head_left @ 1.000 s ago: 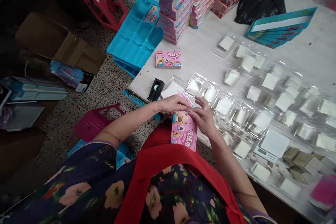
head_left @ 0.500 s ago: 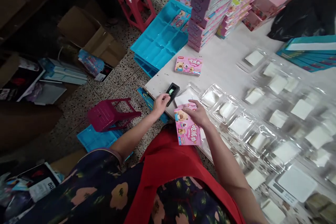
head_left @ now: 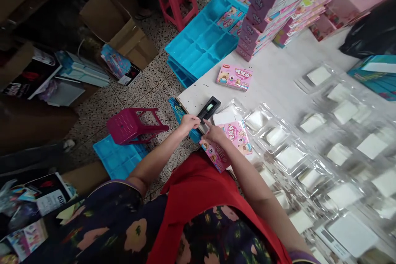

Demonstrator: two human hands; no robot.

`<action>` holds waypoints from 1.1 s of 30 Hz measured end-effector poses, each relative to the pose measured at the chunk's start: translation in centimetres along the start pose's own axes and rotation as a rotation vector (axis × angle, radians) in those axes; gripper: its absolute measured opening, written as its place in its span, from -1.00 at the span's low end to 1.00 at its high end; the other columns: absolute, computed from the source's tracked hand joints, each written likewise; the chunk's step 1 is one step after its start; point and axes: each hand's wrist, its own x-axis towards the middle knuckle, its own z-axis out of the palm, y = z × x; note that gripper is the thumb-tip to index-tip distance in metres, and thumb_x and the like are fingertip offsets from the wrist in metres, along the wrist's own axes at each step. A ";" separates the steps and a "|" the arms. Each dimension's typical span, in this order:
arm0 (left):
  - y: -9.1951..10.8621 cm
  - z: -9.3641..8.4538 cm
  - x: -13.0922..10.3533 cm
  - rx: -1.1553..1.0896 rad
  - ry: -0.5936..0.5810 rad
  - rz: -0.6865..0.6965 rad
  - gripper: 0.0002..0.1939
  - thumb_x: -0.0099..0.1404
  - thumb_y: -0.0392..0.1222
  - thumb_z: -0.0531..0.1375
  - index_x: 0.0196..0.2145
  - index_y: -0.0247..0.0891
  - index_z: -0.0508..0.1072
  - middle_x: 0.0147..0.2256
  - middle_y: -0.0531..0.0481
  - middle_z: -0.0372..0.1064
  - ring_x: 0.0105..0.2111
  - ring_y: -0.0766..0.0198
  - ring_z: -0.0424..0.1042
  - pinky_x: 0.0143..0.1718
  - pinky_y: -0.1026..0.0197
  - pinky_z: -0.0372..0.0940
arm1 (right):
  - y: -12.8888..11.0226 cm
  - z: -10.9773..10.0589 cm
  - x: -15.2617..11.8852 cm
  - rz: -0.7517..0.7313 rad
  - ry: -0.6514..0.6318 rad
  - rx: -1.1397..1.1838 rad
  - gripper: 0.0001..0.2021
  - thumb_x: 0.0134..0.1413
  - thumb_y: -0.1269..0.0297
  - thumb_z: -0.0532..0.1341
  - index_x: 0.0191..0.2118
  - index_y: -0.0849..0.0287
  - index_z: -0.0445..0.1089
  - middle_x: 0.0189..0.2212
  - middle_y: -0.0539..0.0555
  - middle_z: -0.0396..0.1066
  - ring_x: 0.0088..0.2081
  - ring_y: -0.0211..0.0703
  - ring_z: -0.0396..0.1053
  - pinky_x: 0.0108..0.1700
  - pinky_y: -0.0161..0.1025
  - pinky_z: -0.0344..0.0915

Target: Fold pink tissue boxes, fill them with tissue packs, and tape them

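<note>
My left hand (head_left: 189, 123) has its fingertips pinched together at the near end of the black tape dispenser (head_left: 209, 108), on what appears to be a thin strip of tape, hard to make out. My right hand (head_left: 215, 133) lies over a pink printed box (head_left: 239, 135), its index finger stretched to the dispenser's near end. The box sits tilted at the table edge, one printed side overhanging; the hand hides its middle, and the grip is partly hidden. Beyond the dispenser, another pink box (head_left: 235, 77) lies flat.
Clear plastic trays with white blocks (head_left: 291, 156) cover the right side, beside a white scale (head_left: 349, 231). Pink boxes (head_left: 258, 12) stand stacked at the back. Blue compartment trays (head_left: 198, 41) adjoin the table. A magenta stool (head_left: 126, 126) lies on the floor, left.
My right hand has moved left to the dispenser, and the box under it has turned and tilted. My left hand has drawn back slightly to the dispenser's near end, fingertips pinched.
</note>
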 end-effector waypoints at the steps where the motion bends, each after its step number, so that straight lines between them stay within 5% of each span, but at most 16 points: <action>1: -0.2 0.0 -0.1 -0.006 -0.007 -0.042 -0.91 0.01 -0.25 0.24 -0.57 -0.31 0.45 -0.58 0.00 0.40 -0.57 0.31 0.36 -0.43 0.19 0.32 | -0.1 -0.2 -0.1 -0.002 0.003 0.003 -0.01 -0.16 0.13 0.43 0.37 -0.07 -0.09 -0.23 0.11 0.55 -0.13 0.10 0.48 -0.17 -0.17 0.30; 6: -0.2 -1.1 -0.8 -0.003 0.060 -0.114 -0.84 -0.06 -0.31 0.28 -0.68 -0.28 0.36 -0.71 0.06 0.28 -0.61 0.32 0.36 -0.52 0.30 0.24 | 0.4 -2.1 -4.3 -0.078 0.133 0.124 -0.15 -0.03 -0.11 0.30 0.33 0.06 0.04 -0.45 0.01 0.52 -0.36 -0.07 0.48 -0.30 -0.26 0.30; 11: 3.7 -1.1 -6.1 -0.192 0.128 0.018 -0.85 0.10 -0.12 0.23 -0.46 -0.27 0.44 -0.54 0.05 0.42 -0.58 0.39 0.36 -0.54 0.36 0.23 | 1.6 -2.9 -10.9 -0.267 0.880 0.287 -0.26 0.07 -0.24 0.13 0.24 0.17 0.19 -0.17 0.18 0.51 -0.21 -0.01 0.47 -0.15 -0.13 0.37; 13: 5.8 0.2 -9.4 -0.431 0.073 0.131 -0.75 0.09 -0.03 0.27 -0.35 -0.26 0.46 -0.49 0.04 0.44 -0.57 0.40 0.37 -0.54 0.36 0.24 | 1.7 -2.2 -12.0 -0.341 1.074 0.256 -0.25 0.07 -0.24 0.13 0.23 0.20 0.18 -0.10 0.23 0.48 -0.12 0.03 0.46 -0.09 -0.10 0.37; 17: 7.2 3.5 -13.6 -0.713 -0.161 0.138 -0.46 0.01 0.01 0.37 -0.07 -0.22 0.42 -0.47 0.07 0.40 -0.59 0.41 0.33 -0.56 0.35 0.25 | 1.9 -0.6 -12.1 -0.429 1.205 0.234 -0.26 0.08 -0.19 0.17 0.24 0.21 0.11 -0.14 0.24 0.50 -0.12 0.04 0.48 -0.09 -0.08 0.40; 21: 6.2 4.1 -12.4 -0.349 -0.163 0.325 -0.25 0.12 0.16 0.29 0.21 -0.11 0.22 -0.32 -0.03 0.42 -0.38 0.23 0.44 -0.38 0.19 0.37 | 2.1 -1.0 -12.4 -0.416 1.251 0.261 -0.31 0.08 -0.18 0.18 0.19 0.19 0.16 -0.15 0.23 0.50 -0.13 0.04 0.48 -0.10 -0.07 0.40; 23: 6.4 3.7 -10.9 -0.006 -0.059 0.602 -0.36 0.12 0.20 0.27 0.11 -0.09 0.37 -0.14 -0.13 0.39 -0.08 0.07 0.40 -0.07 0.03 0.35 | 2.2 -2.0 -12.7 -0.387 1.204 0.301 -0.33 0.07 -0.17 0.19 0.17 0.19 0.20 -0.13 0.23 0.49 -0.12 0.03 0.47 -0.08 -0.08 0.39; 26: 7.9 3.1 -8.5 0.353 -0.025 0.904 -0.50 0.08 0.23 0.29 -0.09 -0.07 0.53 0.13 -0.14 0.23 0.24 -0.09 0.06 0.24 -0.13 0.02 | 2.3 -3.8 -13.0 -0.339 1.038 0.417 -0.42 0.08 -0.14 0.19 0.08 0.18 0.31 -0.12 0.19 0.48 -0.14 -0.01 0.45 -0.09 -0.09 0.37; 28: 9.0 2.9 -7.3 0.362 -0.131 0.860 -0.47 0.03 0.25 0.31 -0.13 -0.12 0.55 0.18 -0.14 0.19 0.25 -0.12 0.05 0.23 -0.14 0.05 | 2.4 -5.0 -12.9 -0.284 1.021 0.581 -0.50 0.11 -0.13 0.16 -0.02 0.18 0.38 -0.17 0.15 0.49 -0.21 -0.06 0.45 -0.12 -0.11 0.37; 31: 10.4 3.1 -6.2 0.190 -0.497 0.601 -0.43 0.08 0.23 0.28 -0.09 -0.22 0.51 -0.01 -0.17 0.40 -0.01 0.01 0.38 -0.03 -0.01 0.32 | 3.0 -6.7 -12.2 -0.177 1.250 0.880 -0.52 0.18 -0.13 0.05 -0.08 0.19 0.39 -0.18 0.14 0.47 -0.16 -0.08 0.42 -0.08 -0.11 0.34; 33: 11.7 3.3 -5.2 0.185 -0.619 0.516 -0.45 0.11 0.18 0.28 -0.07 -0.25 0.49 -0.19 -0.11 0.48 -0.21 0.10 0.46 -0.17 0.08 0.36 | 3.8 -7.7 -11.5 -0.176 1.331 1.046 -0.47 0.22 -0.15 -0.05 0.02 0.17 0.31 -0.06 0.17 0.41 -0.02 -0.07 0.39 -0.01 -0.09 0.31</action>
